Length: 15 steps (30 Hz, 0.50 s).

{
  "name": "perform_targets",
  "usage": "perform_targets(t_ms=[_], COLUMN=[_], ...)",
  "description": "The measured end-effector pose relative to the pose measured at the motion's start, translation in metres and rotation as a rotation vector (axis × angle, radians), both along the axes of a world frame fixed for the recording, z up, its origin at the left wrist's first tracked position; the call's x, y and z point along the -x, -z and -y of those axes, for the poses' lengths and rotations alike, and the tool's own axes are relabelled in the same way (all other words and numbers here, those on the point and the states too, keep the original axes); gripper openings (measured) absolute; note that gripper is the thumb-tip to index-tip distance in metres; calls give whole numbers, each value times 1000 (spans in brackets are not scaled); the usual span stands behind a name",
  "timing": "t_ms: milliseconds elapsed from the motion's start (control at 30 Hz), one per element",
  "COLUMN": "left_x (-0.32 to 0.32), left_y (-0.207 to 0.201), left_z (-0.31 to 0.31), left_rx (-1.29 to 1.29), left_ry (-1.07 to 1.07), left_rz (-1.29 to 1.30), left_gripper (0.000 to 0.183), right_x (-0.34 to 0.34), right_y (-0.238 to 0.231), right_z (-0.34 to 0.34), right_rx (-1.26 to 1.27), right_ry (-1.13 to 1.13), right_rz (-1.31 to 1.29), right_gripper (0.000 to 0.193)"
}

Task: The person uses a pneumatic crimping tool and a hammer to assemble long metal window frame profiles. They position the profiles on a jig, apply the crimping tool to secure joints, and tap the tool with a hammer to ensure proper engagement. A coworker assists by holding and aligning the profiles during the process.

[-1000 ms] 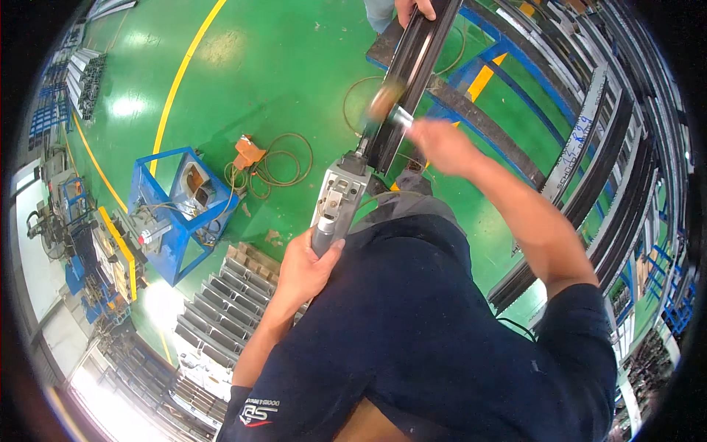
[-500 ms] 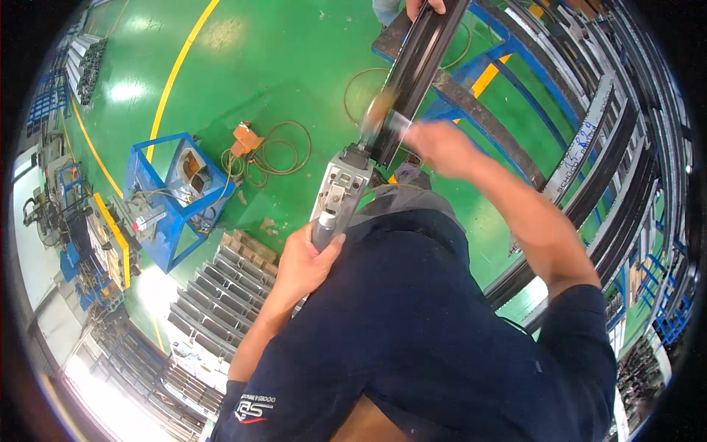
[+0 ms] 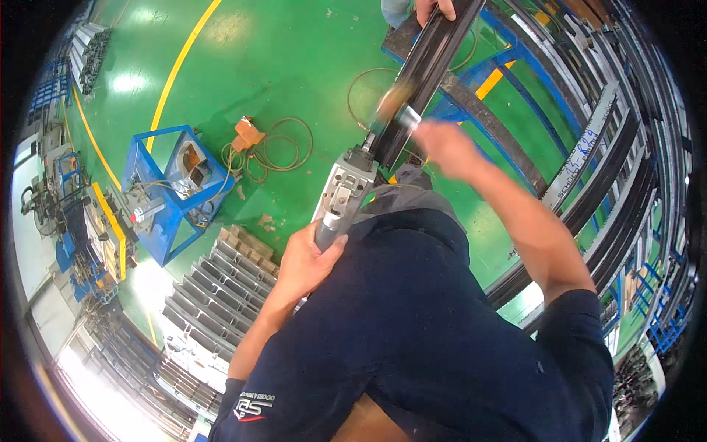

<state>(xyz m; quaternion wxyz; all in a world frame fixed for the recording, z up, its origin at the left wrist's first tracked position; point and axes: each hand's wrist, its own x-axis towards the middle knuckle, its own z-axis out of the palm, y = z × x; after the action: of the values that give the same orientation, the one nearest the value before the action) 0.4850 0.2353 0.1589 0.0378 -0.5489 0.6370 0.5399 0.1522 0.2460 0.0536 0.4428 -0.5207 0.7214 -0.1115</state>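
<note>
My left hand (image 3: 305,259) is wrapped round a grey metal cylinder (image 3: 327,230), which lies against a grey metal fixture (image 3: 347,186). A long black profile (image 3: 440,46) slopes from the top edge down to the fixture's far end. Over that profile my right hand (image 3: 445,147) is closed on a hammer, whose bright shaft (image 3: 409,116) shows past the fingers. Its brownish head (image 3: 394,99) is smeared by motion, so I cannot tell whether it touches the profile. At the top, another person's hand (image 3: 436,9) rests on the profile.
Blue racks (image 3: 508,55) with long profiles (image 3: 589,147) curve along the right. To the left stand a blue frame (image 3: 166,184) and an orange foot pedal (image 3: 247,135) with coiled cable on the green floor. Stacked grey profiles (image 3: 221,291) lie by my left forearm.
The view has shifted slightly. My right hand and the hammer remain blurred over the profile, and the shaft now shows at a different angle. My left hand keeps its grip.
</note>
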Motion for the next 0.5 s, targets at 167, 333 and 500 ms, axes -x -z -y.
perform_targets(t_ms=[167, 333, 500], left_x=[-7, -12, -15], left_y=[3, 3, 6], left_z=[-3, -5, -9], left_rx=[-10, -21, 14], left_ry=[11, 15, 2], left_rz=[42, 29, -3], left_gripper=[41, 42, 41], right_x=[22, -19, 1], right_y=[26, 15, 21], right_z=[3, -12, 3], right_rx=[208, 73, 238], right_ry=[169, -120, 167], right_rz=[25, -52, 37], right_gripper=[56, 52, 49])
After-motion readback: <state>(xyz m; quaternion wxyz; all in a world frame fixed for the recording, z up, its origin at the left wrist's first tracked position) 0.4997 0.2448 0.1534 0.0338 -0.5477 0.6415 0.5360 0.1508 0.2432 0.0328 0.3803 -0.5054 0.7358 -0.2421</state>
